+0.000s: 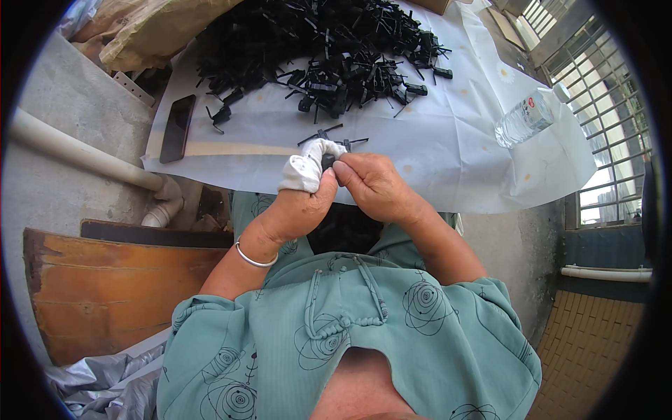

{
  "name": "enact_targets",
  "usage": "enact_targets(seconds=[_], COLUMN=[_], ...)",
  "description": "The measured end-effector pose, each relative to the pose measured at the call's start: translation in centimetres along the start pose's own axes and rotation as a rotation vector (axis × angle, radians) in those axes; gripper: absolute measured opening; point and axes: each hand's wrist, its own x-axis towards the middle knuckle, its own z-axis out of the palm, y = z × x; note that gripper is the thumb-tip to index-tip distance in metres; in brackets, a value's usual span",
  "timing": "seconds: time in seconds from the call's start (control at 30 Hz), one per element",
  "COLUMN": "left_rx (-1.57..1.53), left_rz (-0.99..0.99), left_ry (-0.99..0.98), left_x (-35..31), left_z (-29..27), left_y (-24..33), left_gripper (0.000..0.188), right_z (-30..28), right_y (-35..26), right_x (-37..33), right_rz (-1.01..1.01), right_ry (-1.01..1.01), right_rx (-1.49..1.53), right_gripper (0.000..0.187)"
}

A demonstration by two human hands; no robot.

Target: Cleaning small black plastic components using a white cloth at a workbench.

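Note:
My left hand (306,183), its fingers wrapped in white cloth, and my bare right hand (374,183) meet over the table's near edge. Between them they grip a small black plastic part (328,162), mostly hidden by my fingers. Thin black strips (324,134) stick out just beyond my fingertips; whether they belong to the held part I cannot tell. Both hands are closed, and my right thumb and forefinger pinch close to the left thumb. Farther back lies a large heap of similar black parts (329,49) with thin strips on them.
A white plastic sheet (448,154) covers the table. On it, a dark phone (178,129) lies at left and a clear water bottle (526,117) at right. One stray black part (221,115) rests near the phone. Brown wrapping (157,35) bulges at the far left.

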Motion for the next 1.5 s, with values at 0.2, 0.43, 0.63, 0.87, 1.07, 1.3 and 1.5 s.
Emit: enact_targets(seconds=[0.2,0.43,0.63,0.87,1.07,1.3,1.5], left_rx=[0.203,0.474,-0.142,-1.022,-0.418,-0.511,-0.311], left_rz=[0.105,0.155,-0.277,-0.503,-0.193,-0.159,-0.152], left_ry=[0.013,0.148,0.049,-0.109,0.185,0.064,0.131], left_x=[-1.5,-1.1,-0.8,0.0,0.2,-0.7,-0.8], left_z=[0.4,-1.5,-1.6,-1.4,0.4,0.0,-0.1], left_y=[-0.1,-1.2,-2.1,-2.6,-1.0,-0.4,-0.1], left_gripper=[0.027,0.021,0.018,0.016,0.019,0.026,0.026], right_z=[1.4,0.5,0.5,-1.1,-0.2,0.9,0.2], right_y=[0.6,1.6,3.4,0.5,-1.5,0.0,-0.2], right_x=[-1.1,-0.8,-0.8,-0.6,-0.5,0.7,0.1], right_rz=[0.141,0.167,0.206,-0.249,-0.183,0.254,0.169], right_ry=[-0.013,0.113,0.224,-0.025,0.046,0.232,0.064], right_rx=[0.124,-0.607,-0.587,-0.663,-0.123,0.182,0.191], right_gripper=[0.022,0.026,0.027,0.03,0.025,0.019,0.023])
